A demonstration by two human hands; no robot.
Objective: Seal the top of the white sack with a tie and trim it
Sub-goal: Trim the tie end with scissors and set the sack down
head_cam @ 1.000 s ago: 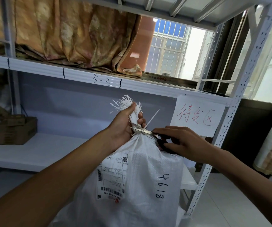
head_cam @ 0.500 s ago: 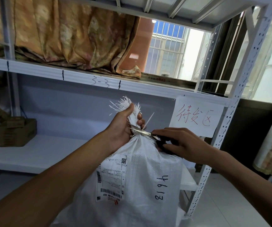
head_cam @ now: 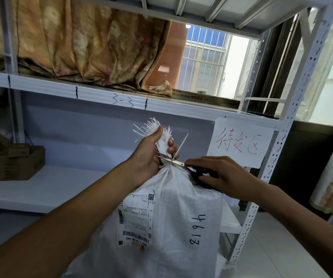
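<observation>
Now scissors (head_cam: 173, 161) sit closer to tie (head_cam: 179, 146) than a second ago, blades parted around its base, tail uncut. Right hand (head_cam: 219, 174) closed on dark handles, just right of sack neck. Left hand (head_cam: 151, 155) clenched round gathered neck of white sack (head_cam: 167, 227), frayed top above fist. Sack stands before shelf (head_cam: 41, 189). Judgement: seal done, trim cut imminent.

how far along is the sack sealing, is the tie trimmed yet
Done: the white woven plastic sack has its neck cinched by a thin white plastic tie. In hand: the left hand grips the gathered neck, while the right hand holds steel scissors with blades open around the tie's tail. Left: the tail sticks up uncut, so the trim remains.
</observation>
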